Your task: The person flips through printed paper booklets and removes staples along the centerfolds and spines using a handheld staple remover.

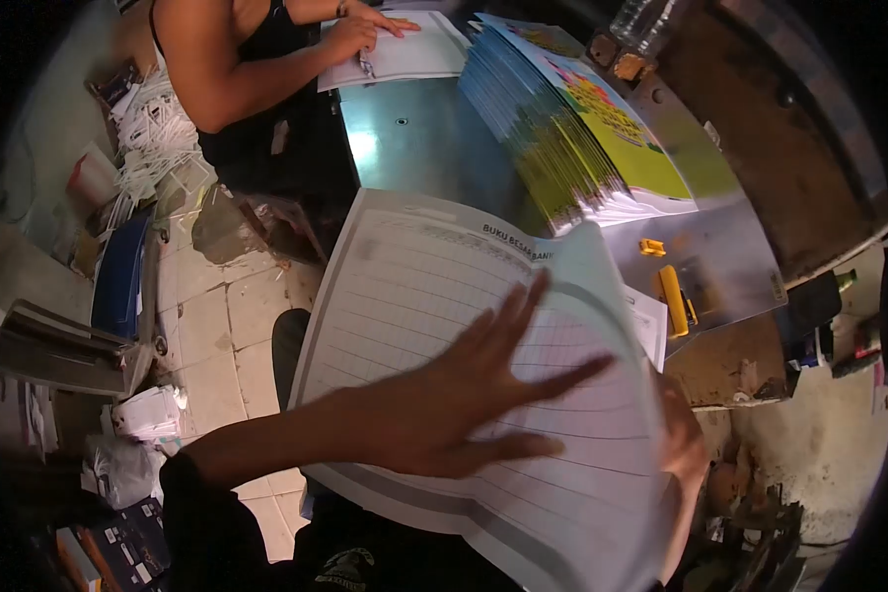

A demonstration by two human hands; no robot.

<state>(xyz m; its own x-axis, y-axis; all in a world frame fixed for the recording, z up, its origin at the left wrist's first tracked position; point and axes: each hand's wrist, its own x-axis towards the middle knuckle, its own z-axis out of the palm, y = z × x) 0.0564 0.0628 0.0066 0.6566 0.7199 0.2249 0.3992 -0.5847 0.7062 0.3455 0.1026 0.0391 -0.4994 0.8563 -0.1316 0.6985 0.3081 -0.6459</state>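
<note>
An open ruled book (pixel 395 296) with printed tables rests over my lap, its right page lifted and curved. Across its middle lies my left hand (pixel 474 395), fingers spread over the pages and holding nothing. My right hand (pixel 679 434) is at the book's right edge, partly behind the raised page, with its fingers wrapped round that edge. Beyond the book, a tall stack of colourful booklets (pixel 602 118) leans on the metal table (pixel 414 138). A yellow cutter (pixel 673 301) and a small yellow piece (pixel 651 247) lie on the table to the right.
Another person's hands (pixel 360 35) rest on an open book (pixel 424 54) at the table's far side. Plastic bottles (pixel 646 25) stand at the back right. Paper strips (pixel 158 128) are heaped on the floor at left, near a blue folder (pixel 120 276).
</note>
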